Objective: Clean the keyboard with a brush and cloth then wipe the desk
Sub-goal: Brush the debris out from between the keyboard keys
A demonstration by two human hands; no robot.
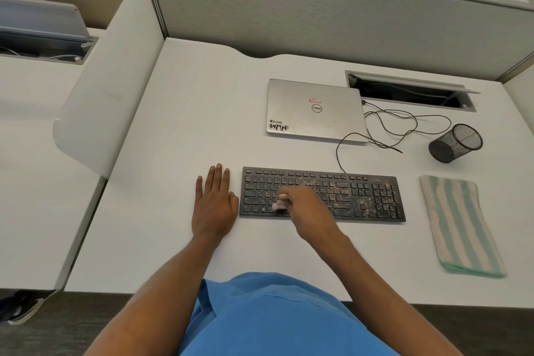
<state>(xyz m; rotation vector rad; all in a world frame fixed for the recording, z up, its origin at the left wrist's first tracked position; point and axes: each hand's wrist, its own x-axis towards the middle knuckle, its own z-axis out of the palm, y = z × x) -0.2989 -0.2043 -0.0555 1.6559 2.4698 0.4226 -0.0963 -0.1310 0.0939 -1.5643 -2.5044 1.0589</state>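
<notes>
Near the front edge of the white desk (179, 113), a flat black computer keyboard (322, 194) lies square to the person, its right half and number pad speckled with pale tan crumbs while the left half looks mostly bare of them. The right hand (306, 208) is curled round a small brush with a light wooden handle and pinkish bristles (280, 204), bristles down on the lower-left keys; the hand is blurred. The left hand (215, 201) lies flat on the desk just beside the keyboard's left end, fingers straight, holding nothing. A folded green-and-cream striped cloth (459, 225) waits untouched to the right of the keyboard. This looks like the brushing step, only partly done. Next, I judge, the brush must work rightward over the crumbed keys before the cloth is taken up.
</notes>
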